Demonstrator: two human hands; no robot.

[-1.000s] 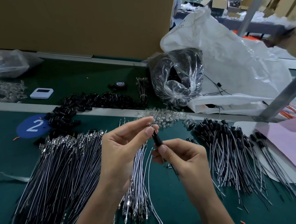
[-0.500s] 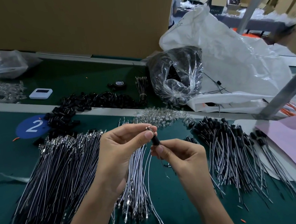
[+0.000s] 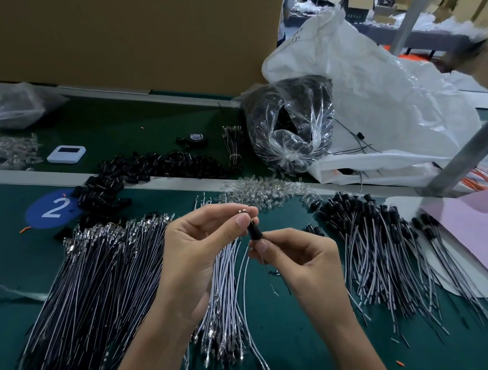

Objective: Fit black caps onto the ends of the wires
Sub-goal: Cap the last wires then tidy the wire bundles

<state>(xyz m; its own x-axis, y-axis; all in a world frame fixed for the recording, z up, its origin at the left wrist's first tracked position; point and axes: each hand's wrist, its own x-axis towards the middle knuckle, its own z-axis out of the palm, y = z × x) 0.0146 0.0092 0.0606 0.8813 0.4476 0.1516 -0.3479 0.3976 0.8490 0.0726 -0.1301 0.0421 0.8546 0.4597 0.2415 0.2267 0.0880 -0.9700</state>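
**One black cap [image 3: 255, 233] meets its wire [image 3: 252, 221] at mid-frame**

Working close together, the left hand [image 3: 195, 249] pinches what appears to be the wire's metal tip between thumb and forefinger. The right hand [image 3: 297, 257] pinches the black cap just below it. Uncapped wires [image 3: 83, 289] fan across the green worktop [image 3: 282, 345] at lower left. Capped wires [image 3: 377, 246] lie at right, and loose caps [image 3: 145, 167] are heaped at upper left of centre.
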